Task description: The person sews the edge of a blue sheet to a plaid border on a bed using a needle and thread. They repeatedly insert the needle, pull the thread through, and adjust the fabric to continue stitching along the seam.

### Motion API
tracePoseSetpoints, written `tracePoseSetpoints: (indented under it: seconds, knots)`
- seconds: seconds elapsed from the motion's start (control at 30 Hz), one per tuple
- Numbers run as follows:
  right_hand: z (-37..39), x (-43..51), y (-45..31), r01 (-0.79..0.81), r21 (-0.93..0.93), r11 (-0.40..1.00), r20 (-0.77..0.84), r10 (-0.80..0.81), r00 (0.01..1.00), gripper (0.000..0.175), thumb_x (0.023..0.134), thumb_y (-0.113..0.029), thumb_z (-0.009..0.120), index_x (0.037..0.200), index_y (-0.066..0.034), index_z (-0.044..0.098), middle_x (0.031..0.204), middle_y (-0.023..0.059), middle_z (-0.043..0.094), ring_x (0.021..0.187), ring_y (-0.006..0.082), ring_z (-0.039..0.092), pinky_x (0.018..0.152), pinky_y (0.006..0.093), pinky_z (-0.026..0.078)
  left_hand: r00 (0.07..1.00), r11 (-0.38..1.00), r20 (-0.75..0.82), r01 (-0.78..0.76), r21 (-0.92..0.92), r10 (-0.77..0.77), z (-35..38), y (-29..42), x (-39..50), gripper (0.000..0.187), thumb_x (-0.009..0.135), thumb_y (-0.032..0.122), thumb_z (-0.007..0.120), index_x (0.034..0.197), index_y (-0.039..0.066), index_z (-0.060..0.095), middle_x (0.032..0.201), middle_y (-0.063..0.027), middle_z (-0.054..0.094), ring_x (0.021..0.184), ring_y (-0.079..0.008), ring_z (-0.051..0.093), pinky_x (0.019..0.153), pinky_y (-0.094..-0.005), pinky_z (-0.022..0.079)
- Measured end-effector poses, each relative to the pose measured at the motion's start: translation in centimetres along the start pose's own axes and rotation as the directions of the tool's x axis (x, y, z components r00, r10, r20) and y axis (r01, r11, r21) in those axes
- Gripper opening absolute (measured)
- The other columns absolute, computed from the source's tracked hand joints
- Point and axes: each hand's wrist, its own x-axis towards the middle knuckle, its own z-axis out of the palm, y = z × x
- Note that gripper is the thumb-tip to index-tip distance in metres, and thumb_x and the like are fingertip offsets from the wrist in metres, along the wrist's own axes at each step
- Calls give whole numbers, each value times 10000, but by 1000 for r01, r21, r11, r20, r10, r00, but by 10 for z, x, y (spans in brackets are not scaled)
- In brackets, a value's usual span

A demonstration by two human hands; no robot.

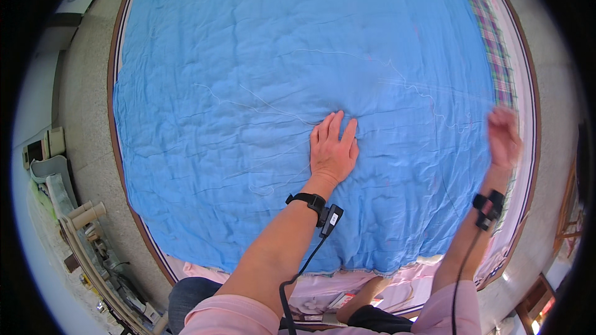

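My left hand [333, 149] lies flat on a large blue quilt cover [279, 74], fingers a little spread, near the middle. Loose white thread [267, 108] runs from beside its fingertips to the left. My right hand [504, 137], blurred, is raised at the quilt's right edge with its fingers curled; faint taut strands stretch left from near it across the blue cloth. Whether it pinches a needle or thread cannot be made out. Another wavy white thread [409, 86] lies between the hands. Both wrists wear black straps with cabled devices.
Plaid cloth [496, 51] shows under the quilt's right edge, above a pink sheet [521, 79]. A speckled floor [93, 116] surrounds the bedding. A rack with assorted items [88, 242] stands at the lower left; wooden furniture [535, 295] is at the lower right. Someone's bare leg [365, 295] shows below.
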Motion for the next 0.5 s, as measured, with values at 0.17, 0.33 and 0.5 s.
tracePoseSetpoints:
  seconds: [0.17,0.33,0.5]
  knots:
    - [-89,-68,-162,-310,-711,631,-325,95,941,249,930,-115,721,1151,-58,622,835,13,484,724,83,459,673,249,403,1000,1000,1,-2,11,2,0,0,-1,416,881,206,645,1292,145,646,1428,-141,530,1334,-335,468,1105,-504,348]
    - [-72,-72,-187,-384,-415,-825,-42,-404,914,394,987,-147,556,1357,-21,597,1209,227,678,1131,315,665,940,411,514,1000,1000,15,1,14,-2,-2,1,0,421,882,204,643,1299,146,645,1430,-142,526,1340,-343,461,1106,-507,345]
    - [31,32,-35,195,-941,-277,268,-256,929,324,915,-56,613,1230,-39,686,1132,150,714,1039,219,682,901,341,530,999,999,33,10,41,-11,-3,4,1,448,857,201,657,1302,155,634,1444,-130,509,1357,-320,440,1114,-497,338]
